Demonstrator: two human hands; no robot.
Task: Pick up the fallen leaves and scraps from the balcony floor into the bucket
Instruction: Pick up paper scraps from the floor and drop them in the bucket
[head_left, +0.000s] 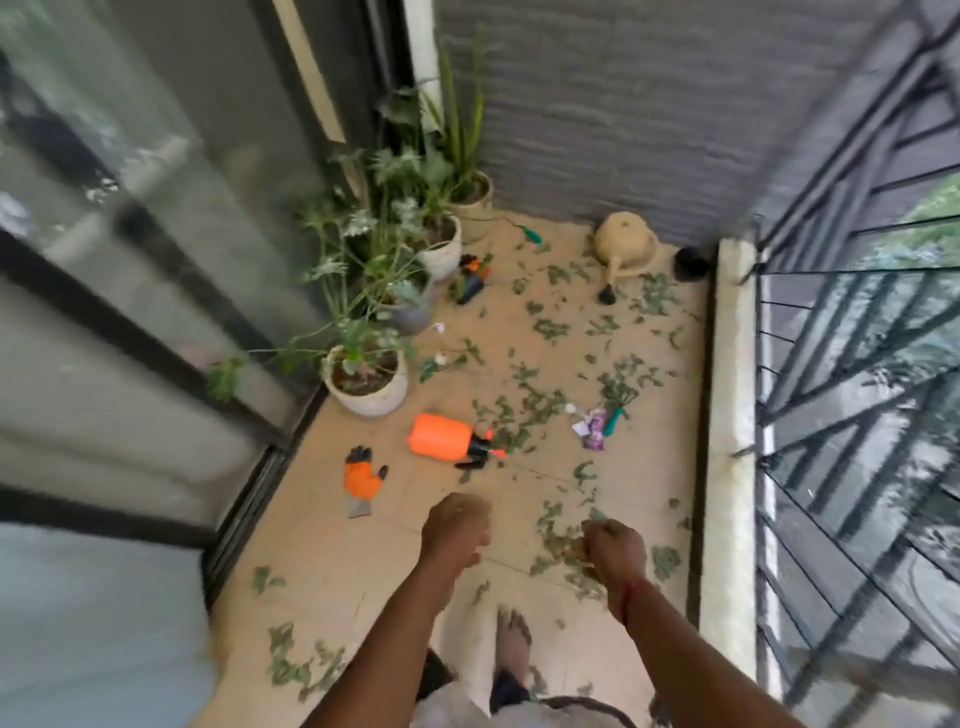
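While leaves (545, 405) litter floor (322, 561) | left hand (457, 527) curled, empty | right hand (615, 543) curled, contents unclear | wrapper (595, 434) print blurred

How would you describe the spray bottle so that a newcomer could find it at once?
Find the white pot nearest you by the glass door. Just right of it, the spray bottle lies on its side among leaves. It is bulky and orange with a black nozzle; the orange glove nearby is flat.

Soft even daylight, no hard shadows; motion-blurred throughout, edges bowed.
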